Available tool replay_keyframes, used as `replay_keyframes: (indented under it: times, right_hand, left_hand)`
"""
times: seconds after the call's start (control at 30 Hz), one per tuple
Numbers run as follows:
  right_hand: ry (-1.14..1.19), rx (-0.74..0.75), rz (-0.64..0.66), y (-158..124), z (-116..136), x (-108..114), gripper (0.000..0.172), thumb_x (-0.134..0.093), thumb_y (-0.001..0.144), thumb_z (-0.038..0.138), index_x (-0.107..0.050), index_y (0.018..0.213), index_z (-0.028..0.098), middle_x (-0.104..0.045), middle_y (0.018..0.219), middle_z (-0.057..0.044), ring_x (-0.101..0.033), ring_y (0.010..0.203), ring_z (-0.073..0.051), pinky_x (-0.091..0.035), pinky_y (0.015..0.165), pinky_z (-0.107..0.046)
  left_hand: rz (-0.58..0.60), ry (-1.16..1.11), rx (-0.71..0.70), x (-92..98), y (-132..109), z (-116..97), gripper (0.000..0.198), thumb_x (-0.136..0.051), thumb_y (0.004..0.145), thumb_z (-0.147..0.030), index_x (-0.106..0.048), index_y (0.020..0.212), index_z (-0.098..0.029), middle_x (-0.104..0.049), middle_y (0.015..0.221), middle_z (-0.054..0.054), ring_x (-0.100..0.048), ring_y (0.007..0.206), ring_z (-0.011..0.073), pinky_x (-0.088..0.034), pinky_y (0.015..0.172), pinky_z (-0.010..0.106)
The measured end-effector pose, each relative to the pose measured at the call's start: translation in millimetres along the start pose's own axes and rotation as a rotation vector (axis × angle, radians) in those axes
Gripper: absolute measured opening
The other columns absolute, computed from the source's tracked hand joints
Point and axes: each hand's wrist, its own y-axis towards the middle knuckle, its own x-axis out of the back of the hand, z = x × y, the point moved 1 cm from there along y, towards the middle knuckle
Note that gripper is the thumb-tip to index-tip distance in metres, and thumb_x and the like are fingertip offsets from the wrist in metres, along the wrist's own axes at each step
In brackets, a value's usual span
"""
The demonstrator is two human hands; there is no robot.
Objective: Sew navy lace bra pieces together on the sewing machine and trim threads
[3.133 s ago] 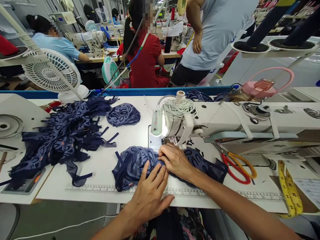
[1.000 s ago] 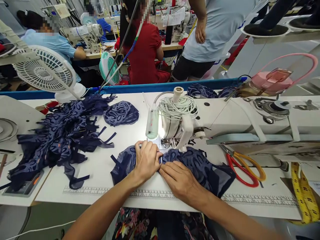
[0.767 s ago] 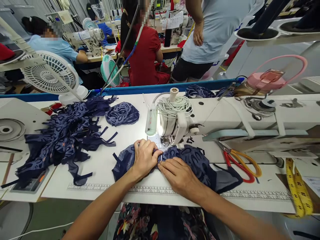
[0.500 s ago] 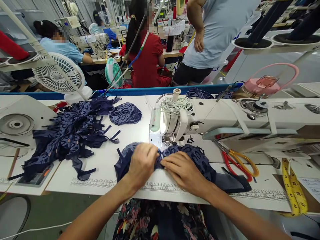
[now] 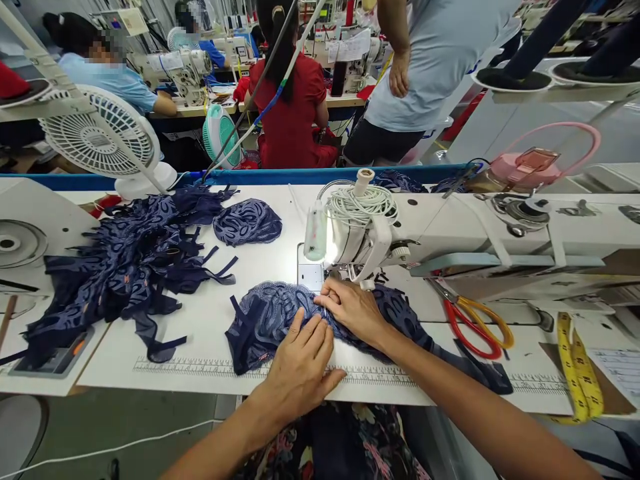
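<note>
A navy lace bra (image 5: 274, 307) lies spread on the sewing machine bed, its centre just in front of the machine's needle area. My left hand (image 5: 303, 360) rests on its near edge, fingers stretched out flat and thumb apart. Close to the presser foot, my right hand (image 5: 353, 307) pinches the bra's middle between thumb and fingers and hides part of it. The right cup and a dark band (image 5: 470, 363) trail out beyond my right forearm. Over the work stands the sewing machine head (image 5: 357, 233), with its lamp lit and pale cord coiled on top.
A pile of navy lace pieces (image 5: 135, 260) lies at left, beside a single lace cup (image 5: 248, 221). Scissors with red and orange handles (image 5: 477, 323) and a yellow tape measure (image 5: 575, 367) lie at right. A white fan (image 5: 103, 133) stands behind. Several people sit or stand beyond.
My left hand has come down and toward me, its fingers opening from a closed grip to lie flat. My right hand has moved up to the bra's middle by the needle. The left cup is more spread.
</note>
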Motion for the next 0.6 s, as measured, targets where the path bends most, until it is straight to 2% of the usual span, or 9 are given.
replay_keyframes:
  times: [0.17, 0.27, 0.37, 0.43, 0.5, 0.6]
  right_hand:
    - [-0.005, 0.028, -0.028, -1.3, -1.4, -2.0, 0.020, -0.058, 0.091, 0.035, -0.055, 0.076, 0.022, -0.061, 0.067, 0.004, -0.055, 0.064, -0.013, -0.030, 0.060, -0.024]
    - [0.000, 0.075, -0.034, -1.5, -2.1, -2.7, 0.019, -0.058, 0.092, 0.034, -0.056, 0.077, 0.022, -0.062, 0.069, 0.004, -0.056, 0.064, -0.014, -0.034, 0.061, -0.024]
    - [0.017, 0.139, -0.029, -8.8, -6.0, 5.7, 0.013, -0.052, 0.095, 0.030, -0.059, 0.087, 0.023, -0.065, 0.074, 0.002, -0.059, 0.068, -0.015, -0.040, 0.066, -0.026]
    - [-0.024, 0.182, -0.107, -21.1, -14.1, 19.7, 0.016, -0.046, 0.098, 0.029, -0.060, 0.095, 0.023, -0.068, 0.083, -0.001, -0.062, 0.076, -0.018, -0.044, 0.072, -0.030]
    - [-0.140, 0.209, -0.279, -39.8, -29.0, 39.5, 0.021, -0.042, 0.099, 0.027, -0.062, 0.098, 0.021, -0.069, 0.093, -0.006, -0.062, 0.084, -0.021, -0.045, 0.078, -0.034]
    - [-0.373, 0.136, -0.447, -74.8, -64.3, 71.1, 0.022, -0.041, 0.095, 0.021, -0.062, 0.102, 0.019, -0.067, 0.095, -0.010, -0.063, 0.087, -0.025, -0.048, 0.079, -0.038]
  left_hand:
    - [0.018, 0.002, 0.022, 2.1, -1.3, -3.4, 0.052, -0.050, 0.094, -0.038, -0.054, 0.131, -0.002, -0.061, 0.130, 0.018, -0.052, 0.127, 0.0312, -0.034, 0.115, 0.052]
    - [0.033, -0.014, 0.026, 4.4, -1.4, -5.3, 0.051, -0.050, 0.094, -0.038, -0.054, 0.131, -0.003, -0.061, 0.131, 0.019, -0.052, 0.127, 0.0319, -0.033, 0.115, 0.055]
    - [0.054, -0.049, 0.043, 9.9, -0.6, -4.7, 0.049, -0.051, 0.095, -0.039, -0.053, 0.132, -0.008, -0.061, 0.131, 0.018, -0.052, 0.127, 0.0313, -0.030, 0.115, 0.059]
    - [0.059, -0.097, 0.070, 15.6, 1.7, -0.7, 0.042, -0.051, 0.096, -0.036, -0.054, 0.130, -0.012, -0.062, 0.128, 0.015, -0.052, 0.127, 0.0295, -0.027, 0.115, 0.060]
    - [0.027, -0.133, 0.113, 22.3, 7.3, 7.8, 0.032, -0.048, 0.097, -0.028, -0.055, 0.126, -0.016, -0.065, 0.124, 0.011, -0.052, 0.127, 0.0267, -0.023, 0.117, 0.060]
    - [-0.012, -0.152, 0.228, 29.6, 24.1, 27.0, 0.025, -0.044, 0.098, -0.017, -0.056, 0.120, -0.018, -0.065, 0.119, 0.008, -0.055, 0.121, 0.0223, -0.024, 0.117, 0.054]
